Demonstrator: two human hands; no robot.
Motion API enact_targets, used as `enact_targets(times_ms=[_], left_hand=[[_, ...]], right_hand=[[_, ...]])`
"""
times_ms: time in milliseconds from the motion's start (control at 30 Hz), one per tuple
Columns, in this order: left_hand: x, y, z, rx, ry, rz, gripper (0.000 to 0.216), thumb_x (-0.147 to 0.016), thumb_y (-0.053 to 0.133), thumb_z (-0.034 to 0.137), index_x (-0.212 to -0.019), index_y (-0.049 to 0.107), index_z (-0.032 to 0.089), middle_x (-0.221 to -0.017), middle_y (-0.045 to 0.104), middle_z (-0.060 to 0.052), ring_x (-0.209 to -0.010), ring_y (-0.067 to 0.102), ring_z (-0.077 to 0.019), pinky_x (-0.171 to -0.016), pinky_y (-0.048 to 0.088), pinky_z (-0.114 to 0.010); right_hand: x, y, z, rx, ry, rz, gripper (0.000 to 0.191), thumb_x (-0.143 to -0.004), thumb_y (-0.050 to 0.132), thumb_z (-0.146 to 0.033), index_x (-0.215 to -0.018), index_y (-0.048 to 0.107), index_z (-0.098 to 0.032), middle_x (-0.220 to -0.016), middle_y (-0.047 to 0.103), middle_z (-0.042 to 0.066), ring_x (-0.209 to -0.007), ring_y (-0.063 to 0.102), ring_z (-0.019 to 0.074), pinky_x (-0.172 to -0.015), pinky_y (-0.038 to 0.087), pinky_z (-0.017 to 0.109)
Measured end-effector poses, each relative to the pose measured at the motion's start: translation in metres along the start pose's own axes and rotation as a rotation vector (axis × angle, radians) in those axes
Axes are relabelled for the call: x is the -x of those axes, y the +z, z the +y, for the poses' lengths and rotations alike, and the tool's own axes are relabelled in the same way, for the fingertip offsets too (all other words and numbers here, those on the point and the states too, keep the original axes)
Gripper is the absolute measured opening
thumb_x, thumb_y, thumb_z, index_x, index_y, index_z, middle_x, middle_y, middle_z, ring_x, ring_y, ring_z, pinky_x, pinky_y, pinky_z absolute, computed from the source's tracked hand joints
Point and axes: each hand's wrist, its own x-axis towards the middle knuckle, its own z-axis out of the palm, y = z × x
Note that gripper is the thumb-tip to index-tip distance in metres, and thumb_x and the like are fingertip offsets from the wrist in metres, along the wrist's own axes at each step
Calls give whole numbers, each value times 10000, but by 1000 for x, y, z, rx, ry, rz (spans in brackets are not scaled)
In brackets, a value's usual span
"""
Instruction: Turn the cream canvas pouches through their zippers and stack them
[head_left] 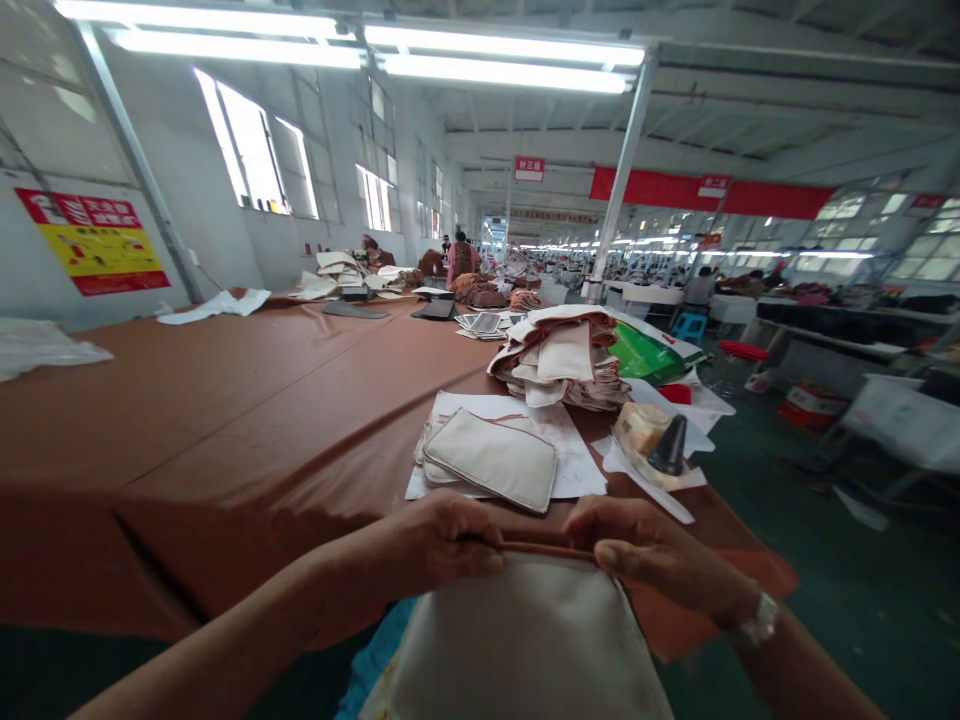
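A large cream leather-like panel (525, 640) with a brown-edged top hangs in front of me, below the table's near edge. My left hand (457, 540) pinches its top edge near the left corner. At the right corner my right hand (637, 550) grips the same edge between thumb and curled fingers. Just beyond my hands lies a small stack of cream rectangular pieces (491, 455) with dark piped edges. They rest on white paper sheets (574, 455). The panel's lower end runs out of view.
A tall pile of cream and brown pieces (559, 355) stands behind the stack, beside a green bag (649, 350). To the right sit a yellowish block (641, 428) and a black cone (670, 447). The brown-covered table (247, 400) stretches left. People work farther back.
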Motion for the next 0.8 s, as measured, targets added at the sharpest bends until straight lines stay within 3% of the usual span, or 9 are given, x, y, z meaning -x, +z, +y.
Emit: enact_targets(times_ms=[100, 200, 300, 433, 500, 600, 667, 733, 800], left_hand=[[-11, 11, 32, -139, 134, -50, 196, -891, 615, 309, -867, 709, 139, -795, 633, 2, -722, 511, -138, -696, 410, -210], [-11, -6, 39, -65, 23, -183, 273, -881, 644, 385, -810, 720, 133, -726, 616, 7, -669, 502, -133, -628, 402, -200], [7, -43, 10, 130, -227, -274, 421, -861, 652, 526, -820, 728, 113, -656, 582, 8, -586, 464, -113, -550, 372, -196], [37, -64, -34, 353, -253, -230, 452, -675, 833, 517, -883, 719, 132, -748, 654, -14, -664, 545, -133, -659, 444, -218], [42, -54, -37, 409, -238, -212, 524, -622, 865, 519, -958, 706, 150, -824, 678, -31, -707, 576, -150, -682, 465, -241], [36, -26, -19, 473, -217, -168, 572, -569, 912, 442, -1024, 698, 169, -872, 674, -31, -733, 577, -155, -678, 467, -243], [25, -10, 0, 417, -205, -128, 531, -561, 922, 391, -997, 710, 174, -851, 643, -6, -728, 543, -142, -642, 440, -217], [15, 1, 15, 326, -157, -132, 455, -566, 917, 389, -904, 718, 157, -818, 605, 11, -720, 499, -132, -604, 405, -198], [8, 5, 21, 252, -122, -129, 420, -591, 896, 425, -839, 707, 143, -776, 571, 22, -699, 465, -124, -570, 369, -192]], right_hand=[[-23, 16, -15, 108, -82, -134, 439, -779, 748, -489, -1047, 648, -156, -1008, 612, 56, -867, 542, 185, -744, 422, 273], [-37, 34, -20, 267, -160, -166, 290, -809, 736, -410, -776, 626, -144, -773, 548, -18, -703, 460, 123, -650, 376, 233], [-33, 31, -9, 245, -126, -28, 326, -873, 662, -417, -719, 585, -141, -714, 460, -25, -664, 402, 115, -606, 343, 232], [-21, 11, 26, 190, -58, 43, 312, -920, 593, -425, -812, 617, -133, -784, 519, 18, -732, 470, 155, -651, 378, 262], [-21, 6, 43, 198, -33, 39, 327, -925, 579, -426, -777, 608, -136, -783, 531, 24, -728, 486, 160, -648, 391, 266], [-23, 10, 45, 251, -6, 20, 289, -889, 639, -391, -742, 618, -143, -804, 565, 29, -757, 515, 171, -691, 417, 276], [-25, 20, 30, 222, -19, -6, 222, -847, 699, -362, -923, 660, -157, -917, 608, 47, -855, 546, 197, -779, 440, 297], [-25, 34, 11, 113, -48, -48, 384, -845, 701, -360, -1168, 598, -180, -1055, 611, 68, -961, 551, 221, -852, 449, 323], [-26, 47, -1, 31, -73, -73, 370, -874, 662, -385, -1163, 585, -169, -1056, 602, 70, -950, 546, 213, -836, 454, 318]])
